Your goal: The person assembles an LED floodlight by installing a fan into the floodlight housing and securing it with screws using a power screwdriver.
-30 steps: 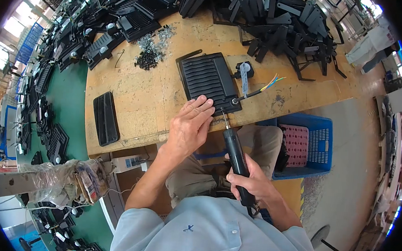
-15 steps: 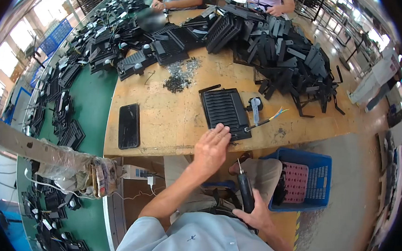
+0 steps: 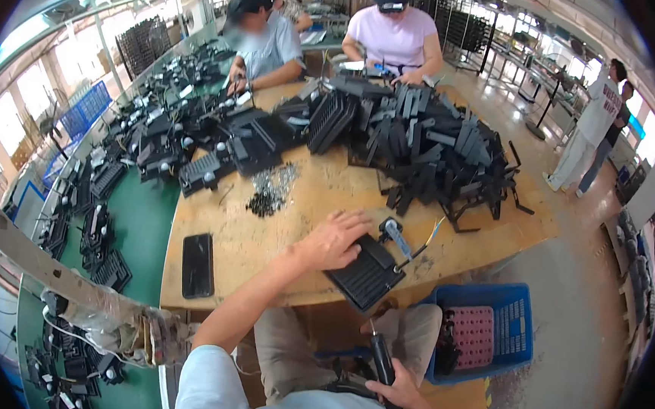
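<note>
My left hand lies over the upper left part of a black finned lamp housing, its fingers bent over the top edge. The housing is turned at an angle and its lower corner juts past the table's front edge. A sensor and a cable with bare coloured wires are on its right side. My right hand is closed around a black electric screwdriver above my lap, its bit pointing up.
Black brackets are heaped at the back right. Loose screws and a phone lie on the table. A blue crate stands below at the right. Two people sit across the table.
The view has tilted up. My left hand has moved from the housing's lower edge to its upper part, and the housing has turned and shifted toward me. The screwdriver stays in my right hand.
</note>
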The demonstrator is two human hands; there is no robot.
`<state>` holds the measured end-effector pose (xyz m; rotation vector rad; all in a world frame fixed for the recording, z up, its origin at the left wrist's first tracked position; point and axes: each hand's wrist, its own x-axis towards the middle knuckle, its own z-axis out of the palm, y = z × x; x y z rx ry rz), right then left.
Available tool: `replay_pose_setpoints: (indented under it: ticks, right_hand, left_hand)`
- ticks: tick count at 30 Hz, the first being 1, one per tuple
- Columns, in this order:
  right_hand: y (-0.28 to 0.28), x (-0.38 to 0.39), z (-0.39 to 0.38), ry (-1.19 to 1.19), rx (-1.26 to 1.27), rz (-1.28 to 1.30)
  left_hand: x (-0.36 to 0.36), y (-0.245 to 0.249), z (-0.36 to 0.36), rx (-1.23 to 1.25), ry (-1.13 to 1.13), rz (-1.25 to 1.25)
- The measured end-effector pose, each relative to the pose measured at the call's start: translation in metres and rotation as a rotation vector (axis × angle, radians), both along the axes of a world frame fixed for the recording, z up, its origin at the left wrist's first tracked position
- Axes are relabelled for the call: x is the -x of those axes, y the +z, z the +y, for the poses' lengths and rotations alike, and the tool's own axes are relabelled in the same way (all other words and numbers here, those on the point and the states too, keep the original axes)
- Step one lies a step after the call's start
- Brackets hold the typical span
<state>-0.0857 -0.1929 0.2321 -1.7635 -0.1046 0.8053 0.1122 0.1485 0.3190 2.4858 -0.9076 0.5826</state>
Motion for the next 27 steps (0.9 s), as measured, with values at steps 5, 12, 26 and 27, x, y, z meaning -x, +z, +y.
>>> replay_pose_setpoints:
  ticks: [5,12,26,27]
  right_hand:
    - [-0.006,-0.003,-0.002,0.008,0.023,0.056]
    - [-0.028,-0.007,-0.011,-0.031,-0.068,0.103]
    - [-0.018,-0.019,0.001,-0.009,-0.137,0.173]
    - [-0.018,-0.022,-0.001,-0.008,-0.14,0.194]
  left_hand:
    - [-0.011,-0.009,0.005,-0.128,-0.08,0.247]
    - [0.056,0.007,0.034,-0.212,0.384,0.253]
    - [0.099,0.007,-0.013,-0.025,0.865,0.284]
    - [0.098,0.007,-0.016,-0.035,0.894,0.288]
